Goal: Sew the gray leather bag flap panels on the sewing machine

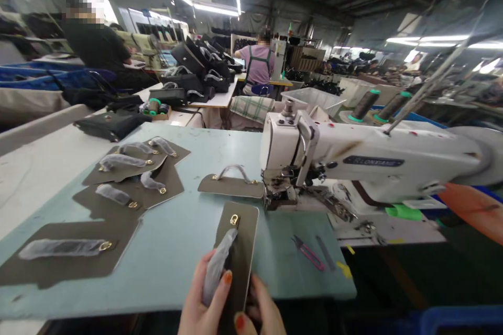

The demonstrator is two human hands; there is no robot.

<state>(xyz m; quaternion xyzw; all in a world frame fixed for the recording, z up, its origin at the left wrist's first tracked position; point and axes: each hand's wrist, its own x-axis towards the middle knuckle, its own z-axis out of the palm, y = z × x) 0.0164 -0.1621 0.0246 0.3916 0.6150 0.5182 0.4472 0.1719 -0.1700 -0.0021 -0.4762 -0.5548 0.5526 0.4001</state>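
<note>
In the head view, my left hand (206, 293) is closed round the plastic-wrapped handle (220, 259) of a dark olive bag panel (245, 235). A gold buckle (234, 219) fastens the handle's upper end to the panel. My right hand (261, 309) grips the panel's lower right edge, with its fingers partly hidden. The panel's lower end runs out of view between my hands. Just beyond it, another panel with an arched handle (231, 186) lies by the head of the sewing machine (288, 152). Several similar panels (129, 188) with wrapped handles lie to the left, some overlapping.
Pink thread snips (308, 253) and a thin grey strip (325, 252) lie right of my hands on the pale green tabletop (165, 251). Another person's arm (473, 212) reaches in at the right. Black bags (200, 70) are piled behind, near two seated people.
</note>
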